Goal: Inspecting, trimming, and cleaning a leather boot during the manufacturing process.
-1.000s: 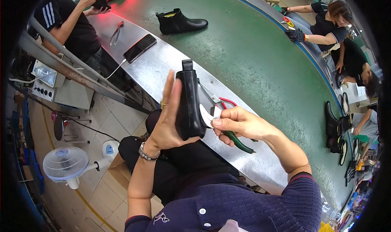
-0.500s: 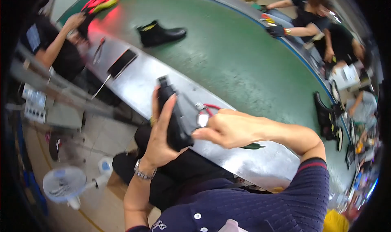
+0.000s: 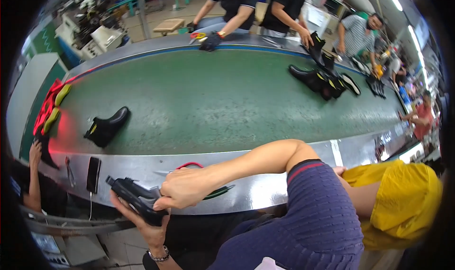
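Low over the metal ledge, at the lower left, a black ankle boot [image 3: 137,201] lies tilted in my left hand [image 3: 150,229]. The fingers of that hand are wrapped around it from below. My right hand [image 3: 185,187] is closed right against the boot. A small greyish bit shows by its fingertips, and I cannot make out what they grip. Beside the right hand, partly covered by it, lie a tool with a red handle [image 3: 190,165] and a slim dark green tool [image 3: 219,192]. Another black boot [image 3: 108,128] rests on its own on the green belt.
A phone [image 3: 94,175] with a white cable and a small hand tool [image 3: 70,173] lie left on the metal ledge [image 3: 256,189]. Several black boots [image 3: 315,80] are grouped at the far right. Co-workers sit across and at the left; a person in yellow [image 3: 403,199] is close on my right.
The view has swung round, showing more of the belt and the people opposite. The person in yellow shows more now. Both hands stay on the boot.
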A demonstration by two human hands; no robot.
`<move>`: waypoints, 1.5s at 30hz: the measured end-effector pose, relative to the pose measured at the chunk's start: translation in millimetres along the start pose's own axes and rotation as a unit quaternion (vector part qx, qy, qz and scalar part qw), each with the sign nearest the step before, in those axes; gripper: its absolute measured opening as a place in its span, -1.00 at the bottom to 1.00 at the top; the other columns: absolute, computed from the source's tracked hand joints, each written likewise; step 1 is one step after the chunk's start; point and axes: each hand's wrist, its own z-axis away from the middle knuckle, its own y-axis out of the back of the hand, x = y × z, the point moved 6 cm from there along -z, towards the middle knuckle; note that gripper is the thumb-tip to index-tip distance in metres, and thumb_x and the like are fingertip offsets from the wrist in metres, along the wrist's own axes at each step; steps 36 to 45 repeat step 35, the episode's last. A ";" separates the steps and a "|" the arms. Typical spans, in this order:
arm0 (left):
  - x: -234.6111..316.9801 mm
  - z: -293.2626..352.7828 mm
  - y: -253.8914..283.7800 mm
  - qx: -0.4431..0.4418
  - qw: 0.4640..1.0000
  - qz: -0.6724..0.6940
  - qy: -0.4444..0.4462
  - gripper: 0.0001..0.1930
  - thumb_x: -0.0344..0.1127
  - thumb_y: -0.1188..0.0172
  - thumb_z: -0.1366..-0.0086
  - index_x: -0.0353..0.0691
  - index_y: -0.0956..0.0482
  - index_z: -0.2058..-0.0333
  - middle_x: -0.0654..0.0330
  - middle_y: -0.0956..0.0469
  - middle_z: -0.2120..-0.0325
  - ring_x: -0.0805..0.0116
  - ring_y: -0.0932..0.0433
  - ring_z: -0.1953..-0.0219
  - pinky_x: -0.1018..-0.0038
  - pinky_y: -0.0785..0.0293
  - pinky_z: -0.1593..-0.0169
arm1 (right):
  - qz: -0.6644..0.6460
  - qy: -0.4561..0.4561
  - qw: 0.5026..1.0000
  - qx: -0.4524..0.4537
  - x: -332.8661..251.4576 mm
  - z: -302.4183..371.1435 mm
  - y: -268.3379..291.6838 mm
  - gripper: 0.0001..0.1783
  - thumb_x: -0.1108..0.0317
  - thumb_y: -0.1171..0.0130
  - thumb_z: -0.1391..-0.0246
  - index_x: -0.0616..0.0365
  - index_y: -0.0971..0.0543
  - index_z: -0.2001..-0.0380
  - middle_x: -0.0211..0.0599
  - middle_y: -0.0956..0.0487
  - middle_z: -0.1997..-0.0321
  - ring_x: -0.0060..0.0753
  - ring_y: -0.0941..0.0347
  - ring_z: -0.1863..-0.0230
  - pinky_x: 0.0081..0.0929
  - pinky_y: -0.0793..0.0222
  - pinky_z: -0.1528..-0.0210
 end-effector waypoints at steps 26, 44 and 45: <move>-83.0 3.4 22.1 0.023 0.995 -0.093 -0.004 0.33 -0.17 -0.56 0.22 -0.15 0.32 -0.36 0.00 -0.04 -0.28 0.03 -0.19 -0.26 0.11 -0.11 -0.32 | 0.186 -0.092 0.952 0.224 156.3 -13.2 -123.0 -0.64 0.36 0.03 -0.10 0.08 -0.44 0.00 0.04 -0.42 0.11 -0.01 -0.44 0.06 -0.20 -0.51 0.28; -154.2 28.8 58.7 0.099 0.984 -0.101 0.112 -0.37 -0.31 -0.04 -0.32 -0.26 -0.03 -0.30 0.05 -0.06 -0.29 0.18 0.01 -0.36 0.26 0.09 -0.37 | -0.393 -0.110 0.895 0.179 159.9 -35.1 -46.2 -0.52 0.17 0.00 -0.28 0.01 -0.35 -0.23 -0.16 -0.55 0.07 -0.21 -0.45 0.00 -0.22 -0.33 -0.08; -154.2 28.8 58.7 0.099 0.984 -0.101 0.112 -0.37 -0.31 -0.04 -0.32 -0.26 -0.03 -0.30 0.05 -0.06 -0.29 0.18 0.01 -0.36 0.26 0.09 -0.37 | -0.393 -0.110 0.895 0.179 159.9 -35.1 -46.2 -0.52 0.17 0.00 -0.28 0.01 -0.35 -0.23 -0.16 -0.55 0.07 -0.21 -0.45 0.00 -0.22 -0.33 -0.08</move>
